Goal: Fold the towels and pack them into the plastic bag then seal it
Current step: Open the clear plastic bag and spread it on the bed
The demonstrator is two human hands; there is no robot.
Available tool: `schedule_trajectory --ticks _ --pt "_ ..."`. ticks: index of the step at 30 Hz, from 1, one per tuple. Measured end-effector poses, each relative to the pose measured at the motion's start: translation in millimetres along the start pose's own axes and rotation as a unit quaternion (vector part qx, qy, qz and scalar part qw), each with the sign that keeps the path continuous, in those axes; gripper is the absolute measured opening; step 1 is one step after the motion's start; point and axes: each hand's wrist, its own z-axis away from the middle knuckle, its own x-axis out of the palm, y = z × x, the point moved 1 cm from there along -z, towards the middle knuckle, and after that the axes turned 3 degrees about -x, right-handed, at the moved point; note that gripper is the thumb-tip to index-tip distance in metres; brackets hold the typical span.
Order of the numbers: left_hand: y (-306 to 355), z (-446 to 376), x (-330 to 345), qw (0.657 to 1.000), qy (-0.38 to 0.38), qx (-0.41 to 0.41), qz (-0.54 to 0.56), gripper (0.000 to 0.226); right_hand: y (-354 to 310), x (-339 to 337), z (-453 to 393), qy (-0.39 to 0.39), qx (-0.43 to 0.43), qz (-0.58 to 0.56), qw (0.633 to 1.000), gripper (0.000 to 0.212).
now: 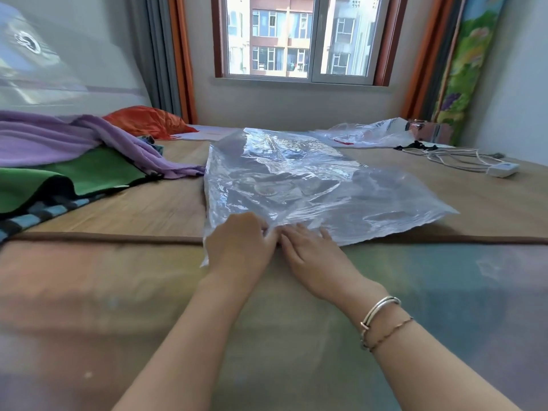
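A large clear plastic bag (296, 179) lies flat and crinkled in the middle of the bed. Both hands are at its near edge. My left hand (240, 244) pinches that edge with curled fingers, and my right hand (311, 250) touches the same edge right beside it, its fingers straight; whether they pinch the plastic is hidden. At the left lie unfolded towels: a purple one (59, 137), a green one with black trim (89, 173) and a checked blue and black one (38, 212).
An orange cloth (145, 120) lies at the back left. A second crumpled plastic bag (367, 134) and a white cable with a plug block (501, 169) sit at the back right. A brown seam (103, 237) crosses the bed. Window ahead.
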Motion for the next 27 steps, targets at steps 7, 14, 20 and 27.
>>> schedule_trajectory --ticks 7,14,20,27 --pt "2.7 -8.7 -13.9 0.991 0.091 -0.025 0.089 0.037 14.3 -8.1 1.3 -0.052 0.036 -0.027 0.998 0.047" --pt "-21.6 -25.4 -37.8 0.942 0.193 -0.086 0.262 0.042 17.0 -29.5 6.0 -0.012 0.1 0.019 0.995 0.043" --pt "-10.3 -7.7 -9.8 0.942 0.072 -0.092 0.313 0.038 2.3 -10.6 0.6 -0.051 0.09 0.098 0.99 0.057" --pt "-17.7 6.4 20.5 0.996 -0.035 -0.021 0.076 0.031 10.7 -0.2 -5.2 -0.087 0.092 0.118 0.985 0.049"
